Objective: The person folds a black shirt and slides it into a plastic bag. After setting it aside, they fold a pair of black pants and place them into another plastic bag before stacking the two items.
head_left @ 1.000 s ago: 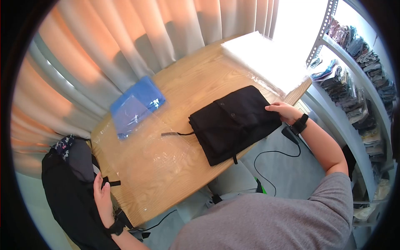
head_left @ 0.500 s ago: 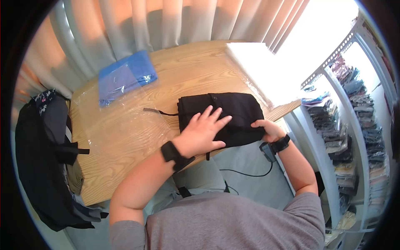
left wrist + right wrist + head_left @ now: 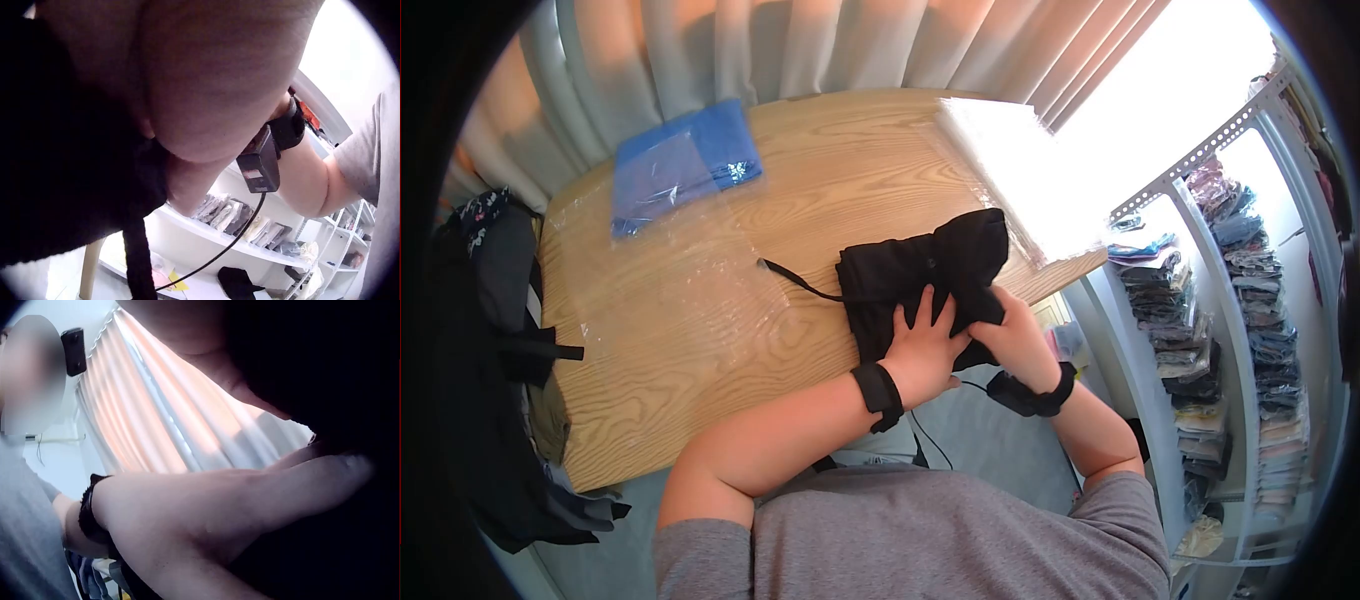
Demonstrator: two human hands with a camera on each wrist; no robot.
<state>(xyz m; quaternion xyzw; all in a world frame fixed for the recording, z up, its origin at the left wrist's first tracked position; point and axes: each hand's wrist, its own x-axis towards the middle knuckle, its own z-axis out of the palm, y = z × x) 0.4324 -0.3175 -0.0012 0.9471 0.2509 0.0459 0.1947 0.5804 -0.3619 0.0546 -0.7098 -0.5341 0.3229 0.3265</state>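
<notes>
Garment (image 3: 915,262), black, seemingly soft, lay under a spread left hand (image 3: 924,356); the right hand (image 3: 1019,346) gripped its edge, likely the surest hold.

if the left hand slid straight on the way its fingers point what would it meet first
Most likely the bunched fold of the black cloth, since the left hand rests on that cloth with its fingers aimed toward it. Beyond lies the wooden table; the fold's height is hard to judge.
</notes>
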